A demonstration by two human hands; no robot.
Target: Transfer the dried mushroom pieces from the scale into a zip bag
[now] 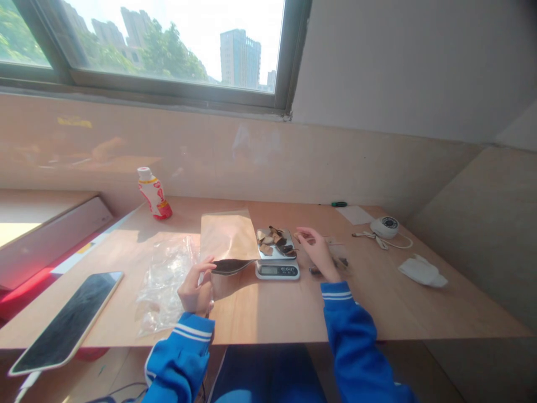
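Note:
My left hand (197,288) pinches the near left corner of a brown kraft paper bag (229,235), whose mouth gapes towards me with a dark inside. To its right stands a small digital scale (277,271), its figures too faint to read. Curled brown dried pieces (274,239), like peel or bark, are heaped on the scale's plate. Just right of that plate, my right hand (315,249) has its fingertips pressed together on a small brown dried piece (297,236). A clear plastic bag with dark bits (342,262) lies partly hidden behind my right wrist.
Crumpled clear plastic (165,285) and a phone (69,319) with a cable lie at left. A red and white bottle (154,193) stands at the back. On the right are a white camera-like device (384,226) with its cord, white tissue (423,271) and paper (354,215).

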